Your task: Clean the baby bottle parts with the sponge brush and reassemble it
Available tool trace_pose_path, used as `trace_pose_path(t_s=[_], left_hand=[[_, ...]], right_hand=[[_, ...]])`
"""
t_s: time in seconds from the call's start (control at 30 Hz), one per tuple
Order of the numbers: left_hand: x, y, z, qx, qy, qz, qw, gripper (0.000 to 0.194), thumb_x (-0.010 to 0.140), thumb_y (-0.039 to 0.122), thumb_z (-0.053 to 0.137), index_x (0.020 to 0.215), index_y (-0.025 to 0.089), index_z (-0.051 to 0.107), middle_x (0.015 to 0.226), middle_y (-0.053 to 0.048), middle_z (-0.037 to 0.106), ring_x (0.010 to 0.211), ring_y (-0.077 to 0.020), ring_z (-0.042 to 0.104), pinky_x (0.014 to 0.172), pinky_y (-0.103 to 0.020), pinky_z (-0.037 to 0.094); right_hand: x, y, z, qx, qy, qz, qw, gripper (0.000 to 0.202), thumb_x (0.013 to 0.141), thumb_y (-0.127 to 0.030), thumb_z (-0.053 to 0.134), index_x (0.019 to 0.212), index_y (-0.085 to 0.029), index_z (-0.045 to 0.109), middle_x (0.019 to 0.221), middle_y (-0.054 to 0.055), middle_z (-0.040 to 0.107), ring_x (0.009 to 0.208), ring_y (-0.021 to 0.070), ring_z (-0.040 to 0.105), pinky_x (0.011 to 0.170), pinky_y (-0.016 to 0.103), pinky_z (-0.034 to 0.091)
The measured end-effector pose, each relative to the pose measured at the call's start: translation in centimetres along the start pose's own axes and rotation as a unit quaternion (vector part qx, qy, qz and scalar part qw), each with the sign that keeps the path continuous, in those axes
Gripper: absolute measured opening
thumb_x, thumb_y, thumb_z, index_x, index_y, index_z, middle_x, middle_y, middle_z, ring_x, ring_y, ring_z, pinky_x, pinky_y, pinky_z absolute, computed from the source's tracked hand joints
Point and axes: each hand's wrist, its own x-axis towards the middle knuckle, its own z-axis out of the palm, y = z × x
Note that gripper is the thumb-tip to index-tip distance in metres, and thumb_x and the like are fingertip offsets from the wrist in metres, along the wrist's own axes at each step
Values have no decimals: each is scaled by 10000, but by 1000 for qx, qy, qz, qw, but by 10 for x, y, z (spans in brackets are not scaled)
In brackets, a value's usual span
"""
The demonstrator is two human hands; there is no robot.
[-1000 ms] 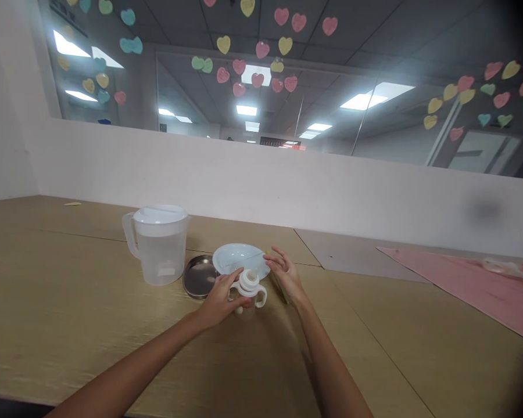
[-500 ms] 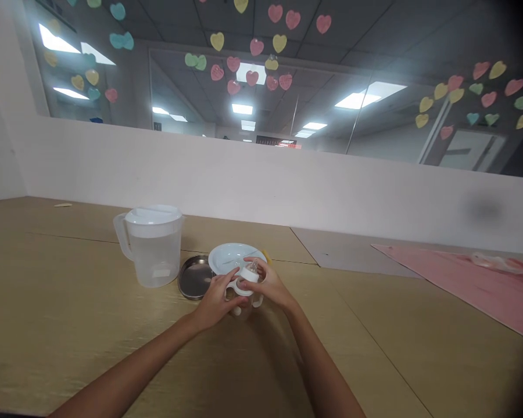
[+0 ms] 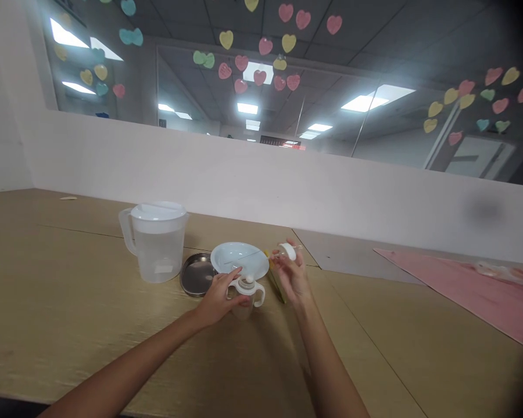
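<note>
A clear baby bottle (image 3: 243, 310) with two white side handles stands upright on the table, its neck uncovered. Wrapped round its left side is my left hand (image 3: 218, 300). Up and to the right, my right hand (image 3: 293, 276) grips the bottle's nipple cap (image 3: 287, 251), a white ring with a clear teat, tilted on its side. Behind the bottle sits a pale blue-white plate (image 3: 226, 255) with a thin rod-like thing lying across it. A round metal dish (image 3: 196, 276) is just left of the plate.
A lidded plastic pitcher (image 3: 159, 249) holding clear liquid stands at the left. Right of the plate lies a thin yellow-green item (image 3: 278, 285), partly behind my right hand. A pink mat (image 3: 470, 287) covers the far right. A white wall (image 3: 226, 174) and a window rise behind the table.
My right hand has lifted the nipple cap off the bottle and carried it up and to the right, tipping it sideways. My left hand stays on the bottle.
</note>
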Motion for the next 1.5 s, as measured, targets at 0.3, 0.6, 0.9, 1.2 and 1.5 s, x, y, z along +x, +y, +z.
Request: trace_pose_path(t_s=[0.3,0.6,0.9,1.2,1.5], left_hand=[[0,-1,1,-13,9,7,1000,746,728,587,593,1353,223,407,1276,-84,535,1197,-300,391,1027,-426,275],[0,-4,2,-4,19,16,1000,732,724,589,596,1336,220,434,1229,-90,564,1180,-286,411,991,-399,321],[0,-1,0,-8,11,17,1000,725,737,579,589,1345,220,422,1264,-91,542,1181,-285,401,997,-409,320],[-1,0,1,-14,24,25,999,709,730,559,607,1340,245,431,1244,-77,551,1161,-282,420,1010,-420,316],[-1,1,-7,18,-19,58,998,751,773,570,552,1394,210,333,1293,-111,513,1195,-295,414,1021,-444,298]], right_hand=[[11,17,-13,-22,57,-46,997,426,611,-221,712,985,-285,518,896,-41,587,840,120,591,917,390,468],[18,32,-20,-29,77,-39,996,501,576,-235,748,975,-283,449,839,-60,571,837,124,608,899,368,487],[13,60,-18,-211,52,-22,976,486,586,-395,736,942,-233,448,834,-27,562,765,129,558,734,279,468],[15,59,-23,-385,-116,18,916,343,670,-382,635,910,-223,449,857,-15,555,813,167,527,751,301,429],[5,41,-6,-377,-54,-47,923,343,665,-311,618,937,-251,417,860,-27,503,796,154,491,742,277,403]])
